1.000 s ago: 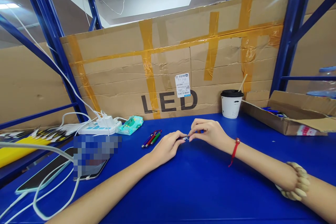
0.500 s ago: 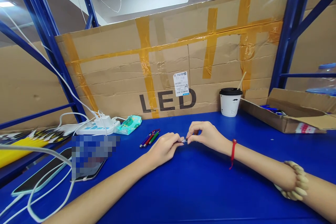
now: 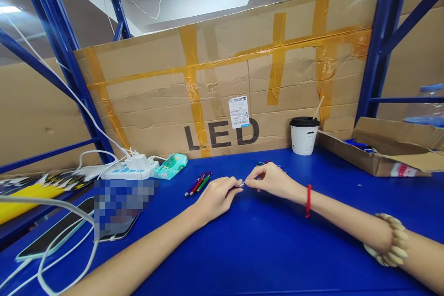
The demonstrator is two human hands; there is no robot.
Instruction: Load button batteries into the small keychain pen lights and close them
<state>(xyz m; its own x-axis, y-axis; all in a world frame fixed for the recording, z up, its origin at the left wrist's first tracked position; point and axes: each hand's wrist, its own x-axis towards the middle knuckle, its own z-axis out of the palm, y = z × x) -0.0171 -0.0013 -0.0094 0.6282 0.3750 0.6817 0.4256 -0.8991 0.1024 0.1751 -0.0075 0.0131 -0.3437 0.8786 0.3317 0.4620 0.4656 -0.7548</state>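
Note:
Near the middle of the blue table, my left hand pinches a small silvery piece between thumb and fingertips. My right hand is closed at the other end of that piece, its fingertips almost touching the left ones. The piece is too small to make out fully. Left of my left hand lie several coloured pens, purple, red and green. Behind my right hand, more coloured pens show partly, mostly hidden by the fingers.
At the back right stand a white cup with black lid and an open cardboard box holding blue items. On the left are a tissue pack, a power strip, a phone and looping white cables. Cardboard walls the back.
My right hand's fingers have drawn together and shifted slightly left around the small piece. Coloured pens behind that hand now show more. My left hand has barely moved.

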